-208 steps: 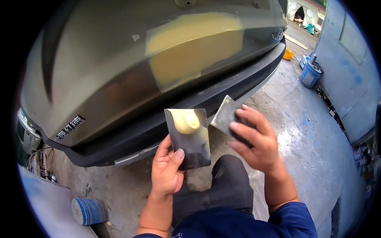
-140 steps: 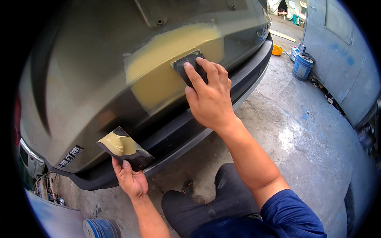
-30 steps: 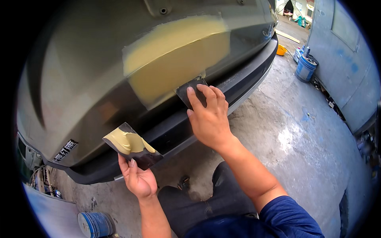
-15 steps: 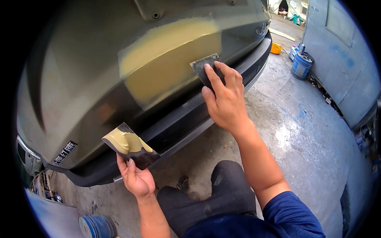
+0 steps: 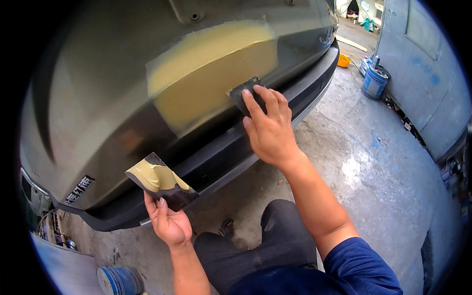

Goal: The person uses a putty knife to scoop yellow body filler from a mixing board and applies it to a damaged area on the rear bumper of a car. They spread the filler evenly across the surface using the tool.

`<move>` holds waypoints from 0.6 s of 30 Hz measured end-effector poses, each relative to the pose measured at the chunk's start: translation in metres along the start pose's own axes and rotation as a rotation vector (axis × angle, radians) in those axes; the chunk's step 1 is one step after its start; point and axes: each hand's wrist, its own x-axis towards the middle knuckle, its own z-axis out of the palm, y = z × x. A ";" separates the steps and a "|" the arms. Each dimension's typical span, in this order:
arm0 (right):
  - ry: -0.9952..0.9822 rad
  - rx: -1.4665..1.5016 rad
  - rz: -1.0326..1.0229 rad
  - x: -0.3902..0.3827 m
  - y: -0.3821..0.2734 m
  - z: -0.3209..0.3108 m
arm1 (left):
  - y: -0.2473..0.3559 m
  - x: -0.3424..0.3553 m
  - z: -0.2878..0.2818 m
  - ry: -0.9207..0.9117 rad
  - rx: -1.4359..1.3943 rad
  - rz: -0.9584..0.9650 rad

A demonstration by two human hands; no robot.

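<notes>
A broad patch of yellow-beige body filler [image 5: 206,81] covers part of the dark grey car tailgate [image 5: 98,108]. My right hand [image 5: 270,125] grips a dark flat spreader [image 5: 239,98], fingers spread over its face. The spreader's far edge lies at the lower right part of the patch. Lower left, below the tailgate, my left hand [image 5: 169,223] pinches a second dark spreader [image 5: 179,199] by its near edge. A thick smear of yellow filler [image 5: 156,177] sits on its upper side.
The black bumper [image 5: 216,157] juts out beneath the tailgate. A blue bucket [image 5: 374,82] and a yellow basin [image 5: 343,60] stand on the concrete floor [image 5: 364,162] at far right, beside a grey panel [image 5: 425,69]. Another blue bucket [image 5: 118,280] is at lower left.
My right hand has moved left and slightly down with its spreader along the lower part of the filler patch. My left hand and its spreader stay nearly in place.
</notes>
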 end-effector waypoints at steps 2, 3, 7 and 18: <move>-0.050 -0.019 0.012 -0.011 0.001 0.001 | -0.001 0.000 0.000 -0.013 -0.011 0.002; -0.074 -0.027 0.018 -0.015 0.000 0.001 | -0.002 0.000 0.000 -0.015 -0.009 0.008; -0.150 -0.073 0.012 -0.017 -0.003 -0.015 | -0.004 0.001 -0.001 -0.031 0.010 0.006; -0.247 0.595 0.025 -0.061 -0.032 -0.084 | 0.009 -0.036 0.078 -0.141 -0.135 -0.237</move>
